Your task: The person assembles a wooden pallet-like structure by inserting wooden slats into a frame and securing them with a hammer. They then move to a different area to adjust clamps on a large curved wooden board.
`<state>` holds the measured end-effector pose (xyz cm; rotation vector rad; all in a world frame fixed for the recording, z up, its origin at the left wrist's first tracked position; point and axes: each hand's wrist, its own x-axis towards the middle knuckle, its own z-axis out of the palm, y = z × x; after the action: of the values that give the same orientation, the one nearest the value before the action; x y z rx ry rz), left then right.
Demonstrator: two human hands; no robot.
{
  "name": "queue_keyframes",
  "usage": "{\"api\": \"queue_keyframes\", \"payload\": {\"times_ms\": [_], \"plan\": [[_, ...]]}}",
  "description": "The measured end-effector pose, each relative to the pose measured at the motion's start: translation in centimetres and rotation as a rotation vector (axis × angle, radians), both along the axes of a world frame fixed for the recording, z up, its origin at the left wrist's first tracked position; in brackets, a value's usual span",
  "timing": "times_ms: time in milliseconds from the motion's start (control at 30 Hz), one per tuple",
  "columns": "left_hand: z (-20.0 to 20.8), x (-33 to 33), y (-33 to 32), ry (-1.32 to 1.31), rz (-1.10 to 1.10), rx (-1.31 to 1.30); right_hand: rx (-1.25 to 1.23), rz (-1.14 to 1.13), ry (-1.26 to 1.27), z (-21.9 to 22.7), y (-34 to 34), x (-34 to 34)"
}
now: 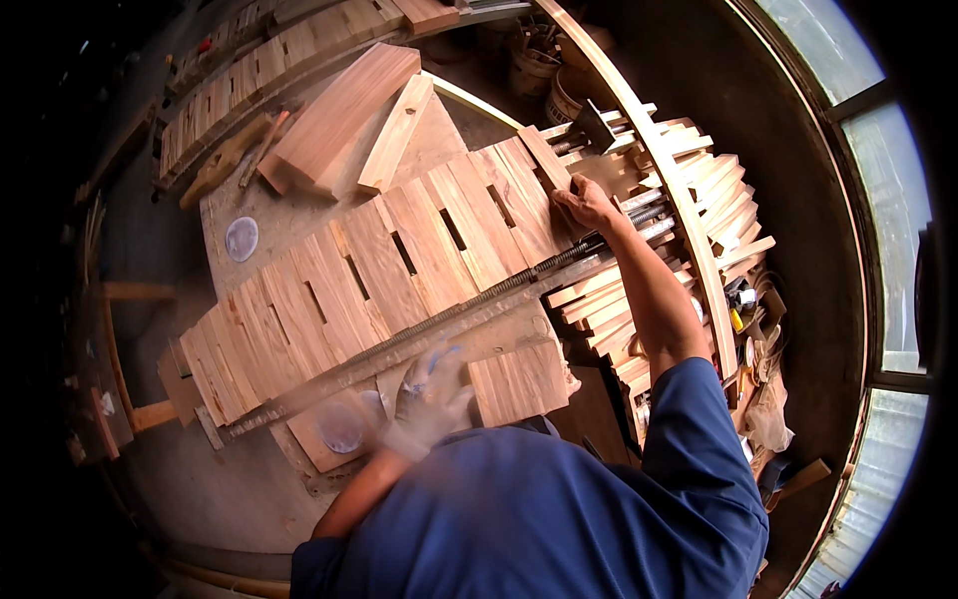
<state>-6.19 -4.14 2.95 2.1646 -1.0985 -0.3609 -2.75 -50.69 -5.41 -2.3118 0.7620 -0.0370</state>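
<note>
A long row of flat wooden boards [409,265] with dark slots between them lies diagonally along a threaded clamp bar [479,299]. At the row's right end, my right hand [591,204] is closed on the edge of a narrow wooden board [544,158]. My left hand [429,419] is close to my body, smeared by motion, its fingers not readable. A blurred whitish and blue thing [431,371] shows right by it; whether the hand holds it, I cannot tell. Beside that hand lies a short wooden panel [519,382].
Thick planks [349,115] rest across the bench beyond the row, near a round clear lid [241,240]. Another slotted row [259,70] lies farther back. Stacked wood strips [723,195] and a long curved strip [654,150] stand at right, with buckets [534,70] behind.
</note>
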Motion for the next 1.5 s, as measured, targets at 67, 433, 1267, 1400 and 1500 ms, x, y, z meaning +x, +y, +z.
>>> {"api": "queue_keyframes", "payload": {"times_ms": [67, 433, 1267, 1400, 1500], "plan": [[-0.2, 0.1, 0.1, -0.025, -0.005, 0.008, 0.035, 0.004, -0.004, -0.8, 0.1, -0.3], [-1.3, -0.2, -0.8, 0.003, -0.035, 0.039, 0.113, 0.017, 0.01, -2.2, -0.4, -0.5], [-1.9, 2.3, -0.3, 0.165, 0.102, 0.041, -0.276, 0.073, -0.436, 6.3, 12.5, 5.4], [-0.7, 11.2, -2.6, -0.073, 0.264, -0.123, -0.1, 0.245, -0.474, 6.6, 18.9, 5.5], [-1.2, 18.1, -4.8, -0.138, 0.41, -0.032, 0.058, 0.352, -0.485, 7.2, 23.3, 3.1]]}}
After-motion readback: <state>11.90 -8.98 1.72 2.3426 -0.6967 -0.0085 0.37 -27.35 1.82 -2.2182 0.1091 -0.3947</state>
